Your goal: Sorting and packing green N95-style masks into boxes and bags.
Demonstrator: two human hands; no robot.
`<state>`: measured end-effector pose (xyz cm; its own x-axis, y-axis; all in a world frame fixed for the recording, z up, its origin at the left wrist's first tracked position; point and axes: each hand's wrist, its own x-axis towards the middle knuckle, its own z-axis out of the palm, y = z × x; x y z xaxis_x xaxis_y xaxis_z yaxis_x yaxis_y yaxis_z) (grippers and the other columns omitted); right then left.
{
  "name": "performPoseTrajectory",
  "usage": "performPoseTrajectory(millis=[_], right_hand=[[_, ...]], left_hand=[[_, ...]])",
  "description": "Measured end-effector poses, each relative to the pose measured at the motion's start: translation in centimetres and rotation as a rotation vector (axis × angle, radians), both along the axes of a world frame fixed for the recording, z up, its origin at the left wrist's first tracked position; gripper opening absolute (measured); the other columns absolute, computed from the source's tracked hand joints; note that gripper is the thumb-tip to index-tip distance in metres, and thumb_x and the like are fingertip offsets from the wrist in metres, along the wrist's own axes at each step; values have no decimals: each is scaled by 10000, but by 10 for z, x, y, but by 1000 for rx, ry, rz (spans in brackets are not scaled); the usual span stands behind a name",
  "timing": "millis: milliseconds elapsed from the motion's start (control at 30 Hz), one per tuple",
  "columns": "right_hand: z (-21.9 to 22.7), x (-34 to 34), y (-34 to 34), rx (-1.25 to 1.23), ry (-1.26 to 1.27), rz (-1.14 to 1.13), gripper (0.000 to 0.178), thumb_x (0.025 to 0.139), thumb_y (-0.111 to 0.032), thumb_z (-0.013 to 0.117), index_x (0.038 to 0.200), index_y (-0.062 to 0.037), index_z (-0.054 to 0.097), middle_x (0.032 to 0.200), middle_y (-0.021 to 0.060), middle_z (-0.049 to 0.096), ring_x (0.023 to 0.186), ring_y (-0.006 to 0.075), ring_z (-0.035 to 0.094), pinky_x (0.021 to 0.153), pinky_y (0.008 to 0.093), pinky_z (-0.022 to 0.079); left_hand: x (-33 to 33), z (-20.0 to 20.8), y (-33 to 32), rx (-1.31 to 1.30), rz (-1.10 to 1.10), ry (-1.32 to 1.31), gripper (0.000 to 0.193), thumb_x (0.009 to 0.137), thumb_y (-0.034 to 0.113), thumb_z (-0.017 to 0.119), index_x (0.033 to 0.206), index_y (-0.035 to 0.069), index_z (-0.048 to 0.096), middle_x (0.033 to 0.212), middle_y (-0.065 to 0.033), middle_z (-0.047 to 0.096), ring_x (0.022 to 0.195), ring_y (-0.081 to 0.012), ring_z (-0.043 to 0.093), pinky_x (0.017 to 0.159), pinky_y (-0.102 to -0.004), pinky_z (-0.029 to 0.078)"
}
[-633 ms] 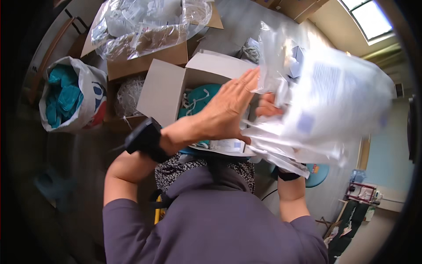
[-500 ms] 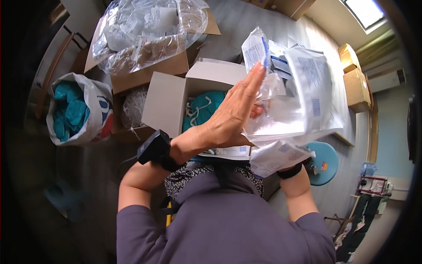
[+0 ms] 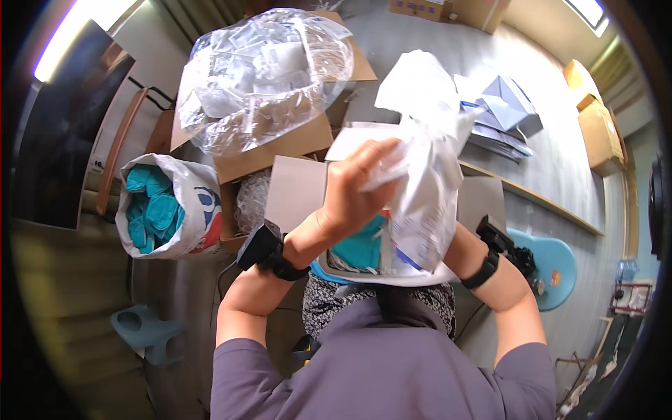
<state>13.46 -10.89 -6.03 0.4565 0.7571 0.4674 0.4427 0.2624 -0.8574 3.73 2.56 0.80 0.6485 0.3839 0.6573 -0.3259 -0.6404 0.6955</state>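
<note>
A crumpled white plastic bag [image 3: 427, 161] with printed patches stands tall in front of me, over an open carton. My left hand [image 3: 355, 183] is curled closed on the bag's left edge, its fingertips partly covered by the plastic. From the right my right forearm reaches behind the bag; the plastic hides nearly all of my right hand [image 3: 456, 246], fingers included. Below the bag, the carton [image 3: 297, 190] has its pale flaps spread outward. Folded teal fabric [image 3: 358, 246] lies inside it, next to the bag's lower end.
A white carrier bag [image 3: 199, 241] full of teal bundles stands at the left. Behind it, a brown carton [image 3: 280, 150] holds a big clear bag [image 3: 266, 77] of white packets. Flat packages [image 3: 500, 122] lie at the far right, and a blue stool [image 3: 556, 269] stands nearer on the right.
The spread-out bag has become a narrow, upright bunch. My left hand has gone from flat, stretched fingers to a closed grip on its edge. The view has shifted left.
</note>
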Motion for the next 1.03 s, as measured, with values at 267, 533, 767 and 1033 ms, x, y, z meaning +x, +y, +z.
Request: performPoseTrajectory(millis=[267, 533, 767, 1033], right_hand=[[69, 30, -13, -510, 1356, 287, 403, 1045, -342, 517, 1232, 6, 591, 1074, 128, 696, 879, 177, 686, 753, 331, 575], [60, 56, -59, -515, -227, -349, 261, 905, -169, 692, 1121, -25, 667, 1070, 114, 700, 996, 282, 631, 895, 392, 489], [42, 52, -39, -692, -480, -358, 388, 815, -262, 752, 1137, -52, 701, 1291, 102, 636, 1205, 305, 521, 1013, 414, 384], [34, 52, -10, -746, -362, -383, 309, 809, -249, 750, 1058, -67, 734, 1295, 99, 647, 1178, 281, 533, 992, 401, 401]], left_hand=[[20, 4, 184, -82, 502, -17, 310, 855, 5, 702, 1158, -53, 665, 1091, -132, 720, 1008, -205, 682, 918, -328, 534], [68, -71, 386, 1394, 587, 572, 203, 832, 62, 613, 1020, 137, 623, 1026, -52, 596, 817, -243, 683, 626, -363, 577], [170, -178, 412, 951, 540, 855, 182, 834, 110, 631, 1013, 86, 613, 1022, -159, 631, 913, -361, 687, 751, -429, 583], [221, -235, 434, 99, -75, 1824, 561, 965, 574, 512, 1245, 111, 660, 1102, -97, 704, 1001, -224, 658, 830, -452, 544]])
